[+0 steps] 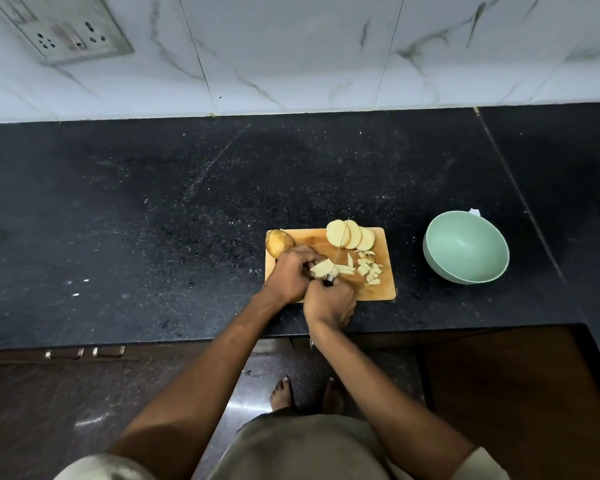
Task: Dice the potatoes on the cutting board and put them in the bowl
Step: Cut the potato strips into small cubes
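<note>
A wooden cutting board (378,292) lies on the black counter. My left hand (290,277) holds a stack of potato slices (321,267) down on the board. My right hand (331,303) grips the handle of a knife (340,247), whose thin blade runs away from me beside that stack. Several round potato slices (350,234) lean together at the board's far edge. A heap of small cut pieces (369,268) lies on the right of the board. A whole unpeeled potato (278,242) sits at the far left corner. The green bowl (465,247) stands right of the board.
The counter's front edge (187,339) runs just behind my wrists. A marble wall with a socket plate (63,29) backs the counter. A small white scrap (475,212) lies behind the bowl. Cabinet handles (84,353) and my bare feet (305,393) show below.
</note>
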